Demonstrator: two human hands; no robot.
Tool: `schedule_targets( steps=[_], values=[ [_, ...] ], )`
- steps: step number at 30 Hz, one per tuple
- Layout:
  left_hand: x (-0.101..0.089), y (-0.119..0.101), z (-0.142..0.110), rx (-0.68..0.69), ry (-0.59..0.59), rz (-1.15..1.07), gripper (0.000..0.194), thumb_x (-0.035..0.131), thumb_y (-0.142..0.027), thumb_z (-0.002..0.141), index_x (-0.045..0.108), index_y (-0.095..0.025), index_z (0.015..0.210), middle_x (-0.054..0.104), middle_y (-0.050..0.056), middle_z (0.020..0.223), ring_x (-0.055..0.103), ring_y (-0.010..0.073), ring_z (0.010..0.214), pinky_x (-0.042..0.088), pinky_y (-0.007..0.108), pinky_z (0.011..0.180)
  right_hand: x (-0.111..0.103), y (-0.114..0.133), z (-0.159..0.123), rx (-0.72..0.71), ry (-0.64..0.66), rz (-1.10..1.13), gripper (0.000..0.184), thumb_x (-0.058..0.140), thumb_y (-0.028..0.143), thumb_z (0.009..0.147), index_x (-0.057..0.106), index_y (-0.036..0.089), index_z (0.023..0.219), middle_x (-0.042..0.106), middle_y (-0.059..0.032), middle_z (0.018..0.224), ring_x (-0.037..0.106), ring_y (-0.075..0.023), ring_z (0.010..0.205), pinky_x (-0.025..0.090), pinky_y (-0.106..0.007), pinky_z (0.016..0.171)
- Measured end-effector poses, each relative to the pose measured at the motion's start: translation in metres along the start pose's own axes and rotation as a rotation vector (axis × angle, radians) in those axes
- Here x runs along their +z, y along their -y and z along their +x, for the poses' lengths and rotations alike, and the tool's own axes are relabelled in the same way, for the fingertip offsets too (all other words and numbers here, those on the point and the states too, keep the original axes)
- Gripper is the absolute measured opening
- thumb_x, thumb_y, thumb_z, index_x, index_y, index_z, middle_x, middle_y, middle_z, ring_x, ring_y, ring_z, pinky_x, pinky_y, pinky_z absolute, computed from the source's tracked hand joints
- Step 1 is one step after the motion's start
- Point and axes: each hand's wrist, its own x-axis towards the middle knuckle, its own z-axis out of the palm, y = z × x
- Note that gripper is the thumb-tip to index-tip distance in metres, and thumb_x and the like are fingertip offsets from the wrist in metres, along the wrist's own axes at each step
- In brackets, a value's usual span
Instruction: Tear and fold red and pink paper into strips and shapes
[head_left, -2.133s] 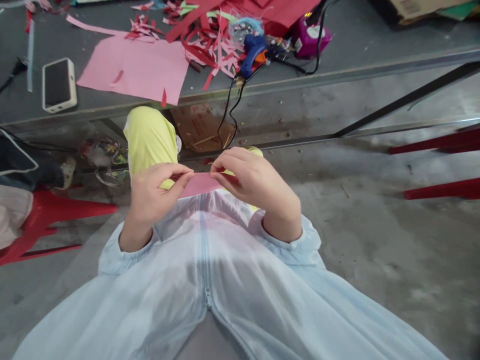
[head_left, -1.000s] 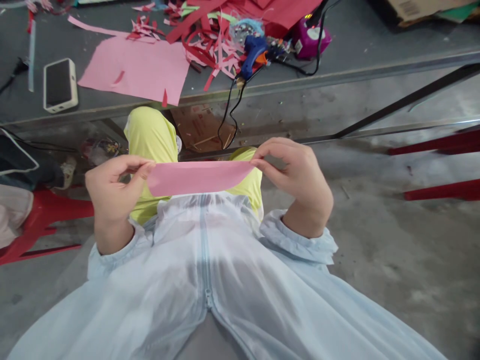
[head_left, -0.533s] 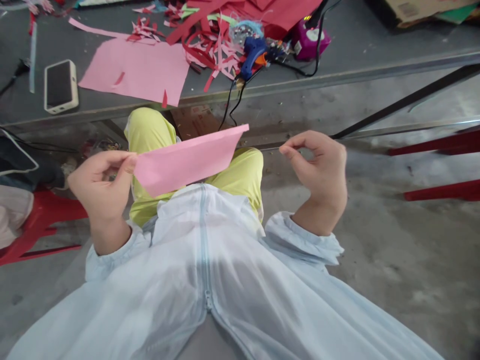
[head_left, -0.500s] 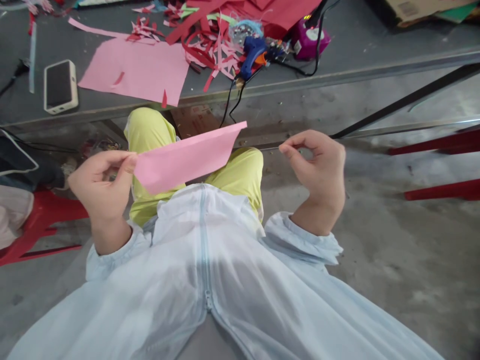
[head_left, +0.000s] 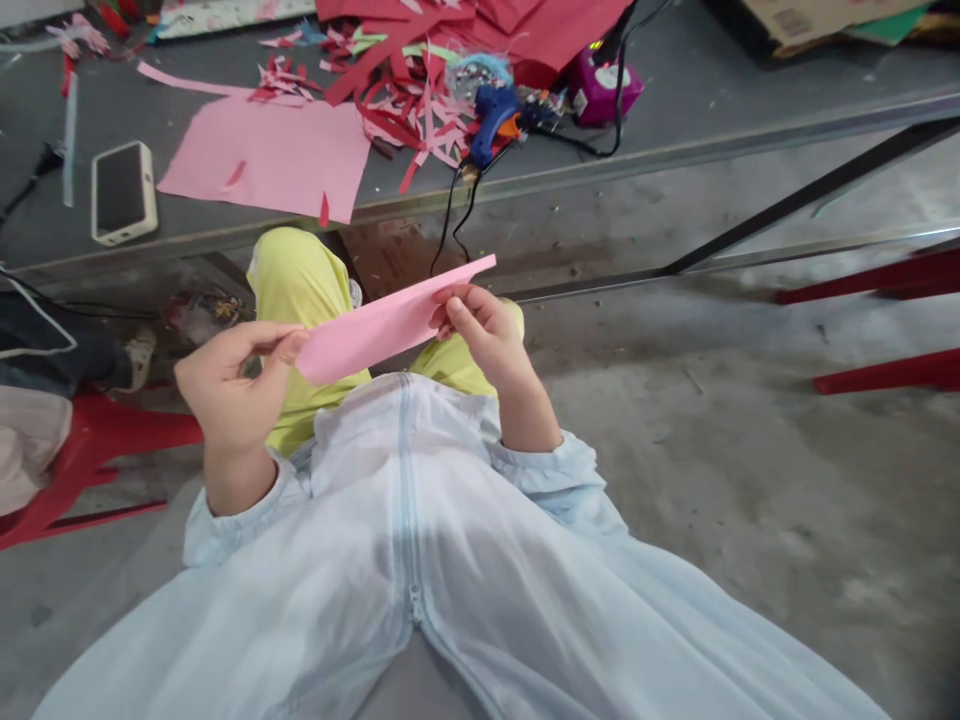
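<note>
A strip of pink paper (head_left: 367, 335), with a narrow fold along its upper edge, is held above my lap. My left hand (head_left: 240, 385) pinches its left end between thumb and fingers. Toward the other end, my right hand (head_left: 484, 335) grips the lower edge, its thumb in front and some fingertips hidden. The paper slants upward to the right, over my yellow trousers (head_left: 300, 275).
On the grey table (head_left: 712, 90) lie a phone (head_left: 122, 192), a larger pink sheet (head_left: 277, 150), red and pink paper scraps (head_left: 420, 100), a blue glue gun (head_left: 491, 120) and a purple box (head_left: 600, 90). Red stools (head_left: 112, 430) stand on both sides.
My right hand has come in from the right and taken hold of the paper's right part. My left hand, still pinching the left end, has shifted slightly right.
</note>
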Motion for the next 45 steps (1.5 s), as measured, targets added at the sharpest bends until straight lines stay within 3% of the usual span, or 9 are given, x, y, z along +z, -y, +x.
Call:
schedule_targets(
  steps=[10,15,19,23,29,33,38,41,45],
  values=[
    [0.013,-0.013,-0.007,0.274,0.314,-0.209,0.032,0.077,-0.013,0.083,0.077,-0.036,0.106,0.081,-0.007,0.087,0.076,0.0121,0.074,0.060,0.023,0.066,-0.012,0.015,0.005,0.018,-0.164,0.218,0.041,0.079,0.060,0.077,0.065,0.021,0.075,0.065,0.0044,0.072,0.058,-0.0036,0.059,0.047,-0.016,0.057],
    [0.026,-0.020,-0.011,0.305,0.665,-0.143,0.010,0.071,-0.025,0.091,0.077,-0.029,0.098,0.082,-0.001,0.095,0.078,0.0159,0.083,0.062,0.026,0.077,-0.016,0.022,0.010,-0.023,-0.212,0.164,0.037,0.086,0.052,0.071,0.066,0.022,0.076,0.062,0.0057,0.066,0.056,-0.0045,0.058,0.045,-0.016,0.054],
    [0.031,-0.022,-0.013,0.297,0.818,-0.076,0.021,0.064,-0.036,0.096,0.077,-0.021,0.103,0.080,0.004,0.105,0.077,0.0198,0.096,0.061,0.030,0.088,-0.022,0.036,0.019,-0.151,-0.183,0.005,0.036,0.085,0.050,0.073,0.061,0.023,0.073,0.061,0.0049,0.067,0.057,-0.0074,0.058,0.049,-0.021,0.055],
    [0.032,-0.023,-0.009,0.258,0.694,0.000,0.027,0.058,-0.034,0.099,0.071,-0.019,0.117,0.077,0.007,0.115,0.073,0.0209,0.109,0.058,0.033,0.098,-0.022,0.053,0.022,-0.289,-0.070,-0.184,0.028,0.084,0.038,0.075,0.059,0.025,0.078,0.057,0.0049,0.069,0.054,-0.0093,0.061,0.049,-0.024,0.057],
    [0.038,-0.025,0.013,0.385,0.364,0.108,0.049,0.056,-0.039,0.098,0.049,-0.025,0.145,0.056,0.010,0.149,0.049,0.0291,0.142,0.038,0.050,0.121,-0.005,0.071,0.009,-0.269,0.353,-0.381,0.007,0.068,0.018,0.082,0.062,0.020,0.083,0.062,0.0022,0.074,0.056,-0.0099,0.066,0.048,-0.026,0.063],
    [0.042,-0.025,0.026,0.371,0.355,0.117,0.034,0.053,-0.043,0.099,0.060,-0.029,0.128,0.058,0.005,0.146,0.045,0.0289,0.145,0.033,0.054,0.123,0.003,0.074,0.002,-0.210,0.476,-0.313,0.007,0.068,0.020,0.083,0.062,0.017,0.084,0.062,0.0017,0.076,0.056,-0.0090,0.067,0.048,-0.024,0.064],
    [0.043,-0.029,0.031,0.306,0.364,-0.123,0.007,0.063,-0.031,0.092,0.063,-0.025,0.089,0.074,0.002,0.110,0.064,0.0255,0.120,0.047,0.049,0.109,0.005,0.071,-0.002,-0.150,0.529,-0.148,0.014,0.074,0.027,0.082,0.065,0.017,0.085,0.065,0.0004,0.076,0.059,-0.0100,0.068,0.050,-0.023,0.063],
    [0.042,-0.035,0.028,0.187,0.418,-0.207,0.009,0.064,-0.030,0.089,0.064,-0.023,0.082,0.070,-0.001,0.080,0.066,0.0177,0.081,0.054,0.038,0.087,0.010,0.071,-0.004,-0.101,0.473,-0.022,0.021,0.076,0.036,0.084,0.067,0.017,0.086,0.066,0.0000,0.078,0.060,-0.0096,0.069,0.050,-0.022,0.062],
    [0.042,-0.041,0.021,-0.002,0.493,-0.270,0.012,0.065,-0.032,0.086,0.068,-0.021,0.080,0.067,-0.002,0.071,0.060,0.0126,0.064,0.047,0.026,0.059,0.018,0.075,-0.008,-0.059,0.372,0.060,0.028,0.080,0.043,0.080,0.068,0.018,0.083,0.067,-0.0001,0.079,0.061,-0.0098,0.070,0.051,-0.022,0.062]
  ],
)
